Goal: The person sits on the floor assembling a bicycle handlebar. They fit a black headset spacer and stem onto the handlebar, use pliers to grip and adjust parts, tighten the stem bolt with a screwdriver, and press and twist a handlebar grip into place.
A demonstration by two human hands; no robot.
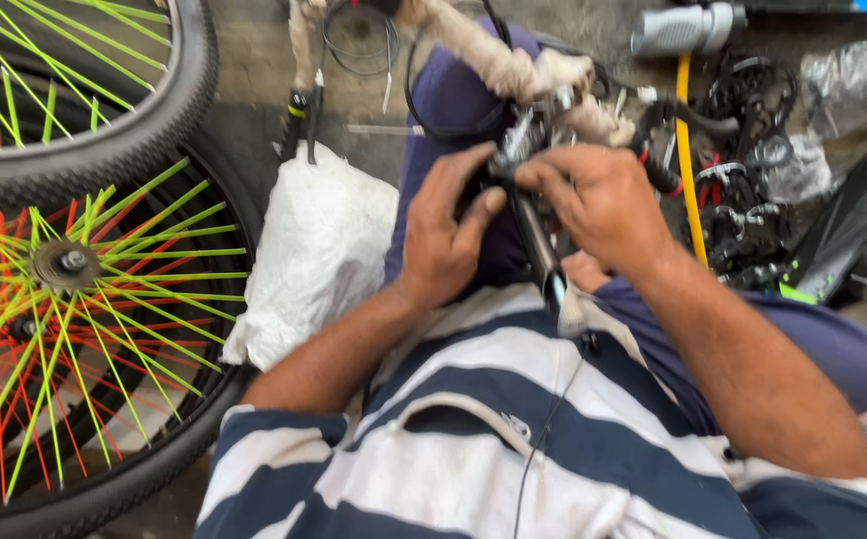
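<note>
Black and metal, the bicycle stem [538, 245] lies over my lap, near me; my left hand [448, 235] grips its top, my right hand [598, 205] pinches it there. Left, a white sack [319, 250], contents hidden. Far right, clear bags [843, 85] beside black brake parts [748, 210].

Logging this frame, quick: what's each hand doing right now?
Left hand: closed on the bike part.
Right hand: closed on the same bike part's upper end.
</note>
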